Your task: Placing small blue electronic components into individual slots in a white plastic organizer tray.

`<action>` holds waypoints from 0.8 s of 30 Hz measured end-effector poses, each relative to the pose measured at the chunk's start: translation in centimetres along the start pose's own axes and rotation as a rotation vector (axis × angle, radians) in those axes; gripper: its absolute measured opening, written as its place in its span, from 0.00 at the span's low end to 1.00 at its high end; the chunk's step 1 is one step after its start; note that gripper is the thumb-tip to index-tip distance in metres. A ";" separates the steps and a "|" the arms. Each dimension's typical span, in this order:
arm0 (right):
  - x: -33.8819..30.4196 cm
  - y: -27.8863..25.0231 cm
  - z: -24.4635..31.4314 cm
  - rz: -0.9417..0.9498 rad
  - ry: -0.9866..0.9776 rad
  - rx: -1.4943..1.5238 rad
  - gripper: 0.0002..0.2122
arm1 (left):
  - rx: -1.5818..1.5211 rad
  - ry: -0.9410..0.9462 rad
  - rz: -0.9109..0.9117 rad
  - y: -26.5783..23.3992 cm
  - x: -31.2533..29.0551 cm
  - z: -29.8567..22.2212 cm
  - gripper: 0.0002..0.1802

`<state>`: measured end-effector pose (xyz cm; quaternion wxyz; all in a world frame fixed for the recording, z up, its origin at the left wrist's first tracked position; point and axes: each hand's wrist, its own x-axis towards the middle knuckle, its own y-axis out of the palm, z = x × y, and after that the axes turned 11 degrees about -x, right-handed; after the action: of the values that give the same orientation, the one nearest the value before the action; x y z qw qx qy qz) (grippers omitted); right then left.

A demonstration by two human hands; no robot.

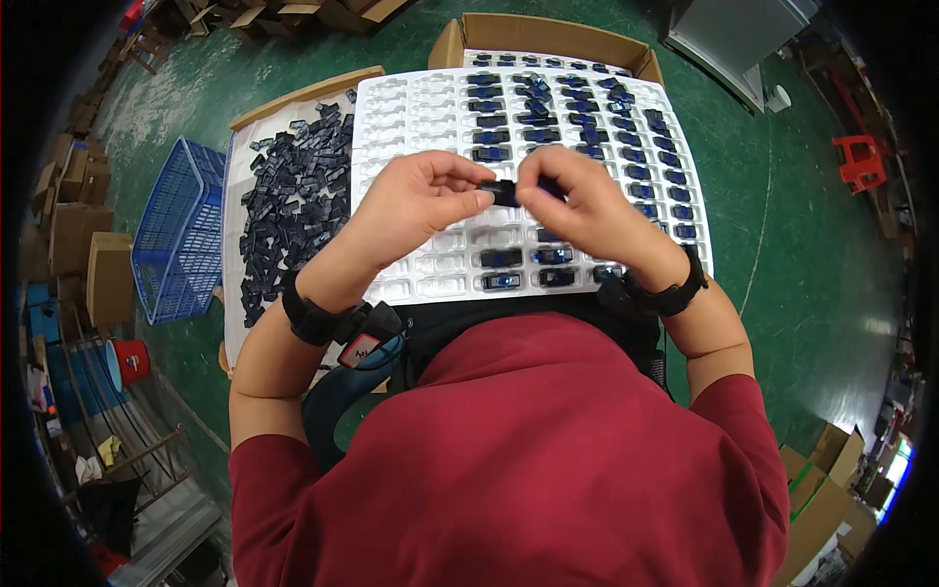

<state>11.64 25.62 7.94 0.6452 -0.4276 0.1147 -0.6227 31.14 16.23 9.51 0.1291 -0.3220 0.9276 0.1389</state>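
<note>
Above the middle of a white moulded tray (386,237), both my hands pinch one small black plastic piece (504,193). My left hand (411,203) grips its left end between thumb and fingers. At the right end, my right hand (587,207) is closed on the same piece, its fingertips partly covering it. Rows of pockets fill the tray. Several small black-and-blue pieces (632,155) lie in the middle and right columns, some stacked loosely near the far side. The left columns hold bare pockets. My hands hide some pockets beneath them.
A heap of small dark pieces (293,191) lies on a pale board left of the tray. Beyond the tray stands a cardboard box (558,29) with more pieces. A blue plastic crate (176,235), red bucket (128,363) and red stool (860,164) stand around.
</note>
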 end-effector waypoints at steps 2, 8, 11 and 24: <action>-0.2 -0.9 0.0 0.023 0.441 0.465 0.03 | 0.242 0.277 -0.049 -0.4 0.0 0.1 0.14; 0.2 -2.6 -0.1 0.027 0.477 0.632 0.04 | 1.008 1.094 0.040 -1.3 -0.5 -1.2 0.12; 0.1 -2.9 0.2 0.100 0.386 0.518 0.05 | 1.085 1.190 0.065 -1.2 -0.9 -1.2 0.11; 1.2 -2.8 2.0 0.195 0.082 0.089 0.10 | 1.231 1.304 0.097 -0.4 -1.7 -1.6 0.12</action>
<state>11.26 25.78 11.51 0.7158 -0.3594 0.1545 -0.5784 32.49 16.32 11.44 -0.2796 -0.1714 0.7395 -0.5879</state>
